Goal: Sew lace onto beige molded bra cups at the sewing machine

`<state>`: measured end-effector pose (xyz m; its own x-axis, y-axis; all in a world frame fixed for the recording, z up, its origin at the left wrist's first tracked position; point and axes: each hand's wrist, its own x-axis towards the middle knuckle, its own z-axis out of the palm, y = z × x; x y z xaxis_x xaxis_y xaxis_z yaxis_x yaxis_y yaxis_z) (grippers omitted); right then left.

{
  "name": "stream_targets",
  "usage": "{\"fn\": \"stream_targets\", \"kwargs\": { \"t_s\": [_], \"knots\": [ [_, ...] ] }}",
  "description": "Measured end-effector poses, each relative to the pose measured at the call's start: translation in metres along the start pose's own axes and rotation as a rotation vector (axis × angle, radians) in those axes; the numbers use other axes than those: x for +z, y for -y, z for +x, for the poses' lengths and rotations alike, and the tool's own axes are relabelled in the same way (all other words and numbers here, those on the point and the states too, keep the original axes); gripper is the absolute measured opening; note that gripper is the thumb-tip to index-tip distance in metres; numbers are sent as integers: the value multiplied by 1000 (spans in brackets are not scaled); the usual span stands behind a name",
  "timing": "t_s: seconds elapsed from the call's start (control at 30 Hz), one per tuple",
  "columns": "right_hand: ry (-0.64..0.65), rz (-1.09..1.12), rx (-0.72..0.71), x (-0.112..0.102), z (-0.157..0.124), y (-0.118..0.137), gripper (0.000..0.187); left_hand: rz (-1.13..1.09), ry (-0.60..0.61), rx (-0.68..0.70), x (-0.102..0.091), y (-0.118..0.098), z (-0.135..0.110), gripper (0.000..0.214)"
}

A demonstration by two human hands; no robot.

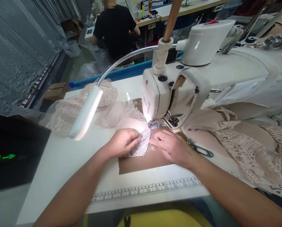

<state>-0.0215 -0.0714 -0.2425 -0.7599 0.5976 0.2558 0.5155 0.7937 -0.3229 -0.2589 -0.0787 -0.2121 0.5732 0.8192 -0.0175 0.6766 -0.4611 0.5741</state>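
Observation:
A white sewing machine [156,94] stands over the table, its presser foot lit by a lamp. Under the foot lies a pale lace piece [144,143], joined to a smooth, light cup-shaped piece [131,124]. My left hand [125,142] is closed, pinching the lace just left of the needle. On the other side, my right hand [170,146] rests on the brown sheet [141,165] with one finger stretched to the lace edge and the others bent; it appears to hold nothing. Thread snips [201,150] lie beside my right wrist.
Sheer lace pieces [62,116] are heaped at the left behind the lamp [86,113]. More beige lace fabric [235,142] fills the right side. A ruler strip [145,190] runs along the front edge. Beyond the table sits a person [114,31] in a black shirt.

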Motion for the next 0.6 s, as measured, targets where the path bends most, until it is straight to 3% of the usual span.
{"fn": "stream_targets", "kwargs": {
  "t_s": [0.23, 0.37, 0.5, 0.6],
  "knots": [
    [-124, 22, 53, 0, 0, 0, 31, -184, 72, -69, -7, 6, -1, 32],
    [-52, -11, 8, 3, 0, -1, 35, -164, 120, -33, -12, 3, 0, 32],
    [2, -19, 12, 3, 0, -2, 40, -91, 190, 87, -17, -1, -1, 34],
    [22, -38, 16, 1, 0, -1, 39, -32, 127, 112, -16, -4, -3, 28]
  ]
}}
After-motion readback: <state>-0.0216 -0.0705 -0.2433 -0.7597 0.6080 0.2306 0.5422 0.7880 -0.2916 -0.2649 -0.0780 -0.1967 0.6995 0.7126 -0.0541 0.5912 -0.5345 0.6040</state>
